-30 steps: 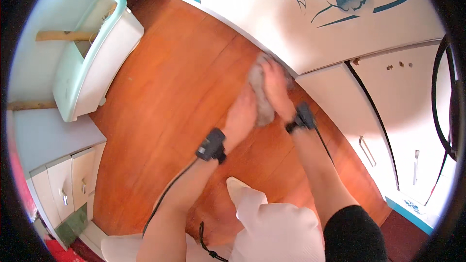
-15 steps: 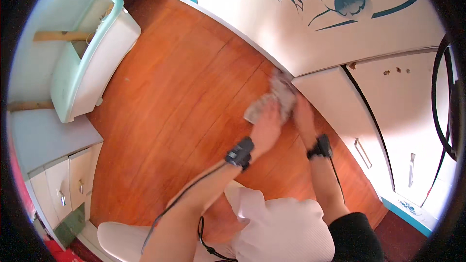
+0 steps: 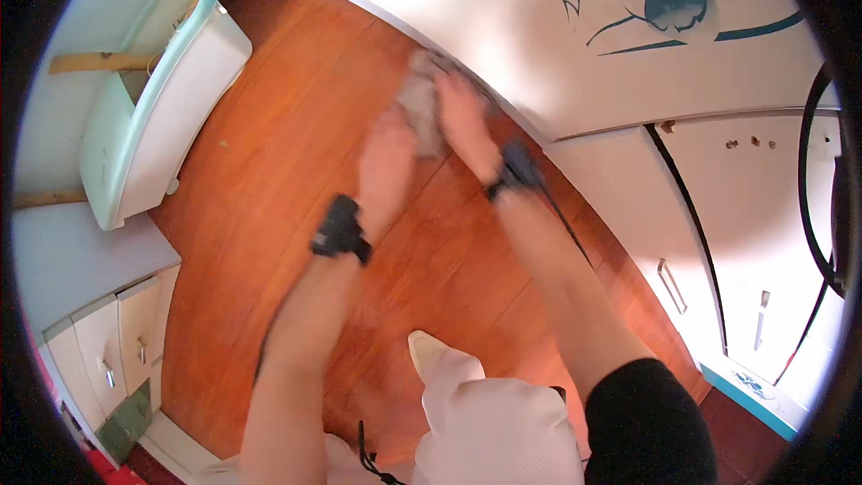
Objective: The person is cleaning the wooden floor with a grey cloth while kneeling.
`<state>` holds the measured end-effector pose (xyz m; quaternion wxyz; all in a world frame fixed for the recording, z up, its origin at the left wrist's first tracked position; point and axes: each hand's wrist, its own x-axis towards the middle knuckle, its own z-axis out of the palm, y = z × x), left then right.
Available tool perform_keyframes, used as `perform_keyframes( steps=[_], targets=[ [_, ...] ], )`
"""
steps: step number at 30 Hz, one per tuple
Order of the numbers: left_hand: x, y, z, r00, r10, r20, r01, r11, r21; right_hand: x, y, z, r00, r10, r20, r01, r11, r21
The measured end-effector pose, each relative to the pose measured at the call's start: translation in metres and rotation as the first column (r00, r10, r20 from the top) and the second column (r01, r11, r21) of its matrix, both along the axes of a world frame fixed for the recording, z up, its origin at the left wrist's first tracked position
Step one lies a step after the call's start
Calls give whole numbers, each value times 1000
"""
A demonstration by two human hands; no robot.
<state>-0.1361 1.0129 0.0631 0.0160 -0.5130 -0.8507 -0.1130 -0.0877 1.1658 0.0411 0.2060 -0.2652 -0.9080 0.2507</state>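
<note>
A crumpled grey-brown rag lies against the reddish-brown wooden floor, near the foot of the white cabinet. My left hand, blurred by motion, is closed at the rag's left edge. On the other side my right hand grips the rag's upper right part, its fingers bunched into the cloth. Both arms reach forward, and each wrist wears a black strapped device with a cable. Part of the rag is hidden beneath my hands.
A white cabinet with teal artwork runs along the upper right, joining handled doors. To the left stands a pale green and white tub with wooden sticks, next to a low drawer unit. My light-clad leg is at the bottom.
Both hands and the rag have swept forward and left along the cabinet base. My right hand has come over onto the rag from its right side.
</note>
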Motion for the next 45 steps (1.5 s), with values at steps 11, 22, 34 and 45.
perform_keyframes(
  steps=[11, 22, 34, 45],
  targets=[
    [62, 8, -20, 982, -181, 55, 161, 952, 260, 71, 7, 1, 997, 63, 40, -58, 991, -120],
    [219, 12, -4, 760, -521, 389, 385, 843, 377, 302, -9, -7, 899, -374, 229, 419, 886, -197],
    [-95, -78, 17, 991, 50, 128, -75, 975, 207, -80, -66, 13, 970, 232, 65, -241, 944, 224],
    [233, -75, 14, 633, -214, 744, 374, 926, -52, 284, -77, 56, 825, 280, 492, -271, 958, -90]
  ],
)
